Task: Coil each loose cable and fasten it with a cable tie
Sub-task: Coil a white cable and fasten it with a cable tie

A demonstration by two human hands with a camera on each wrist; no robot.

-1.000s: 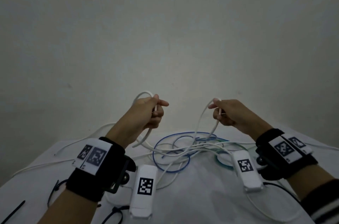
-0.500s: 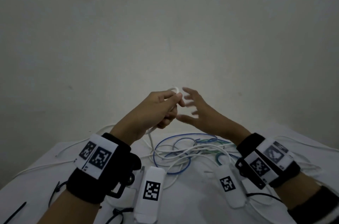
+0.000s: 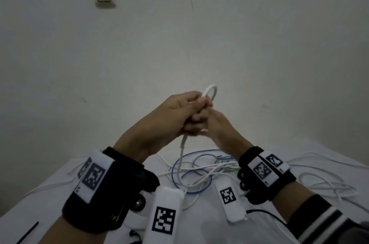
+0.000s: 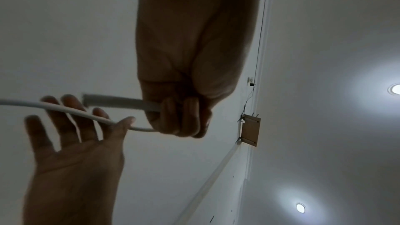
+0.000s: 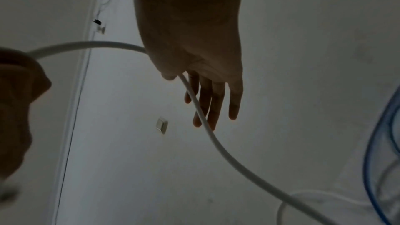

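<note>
A thick white cable (image 3: 211, 89) is bunched in my left hand (image 3: 196, 108), which grips it in a fist; a small loop stands up above the knuckles. From the fist the cable hangs down (image 3: 182, 154) to the tangle on the table. In the left wrist view the left hand (image 4: 181, 117) holds two strands of the cable (image 4: 65, 108). My right hand (image 3: 211, 122) lies right against the left one. Its fingers (image 5: 213, 105) are straight and spread, and the cable (image 5: 216, 143) runs across them beside the thumb. The right hand (image 4: 71, 134) shows there as an open palm.
A tangle of blue cable (image 3: 173, 170), thin white and green cables lies on the white table (image 3: 199, 221) below my hands. More white cable (image 3: 329, 183) is spread at the right. Black cable ties (image 3: 28, 231) lie at the near left. A wall stands close behind.
A second ago the hands were apart, each holding the white cable. The right hand let go, opened and came over to the left hand, which now holds a loop.
</note>
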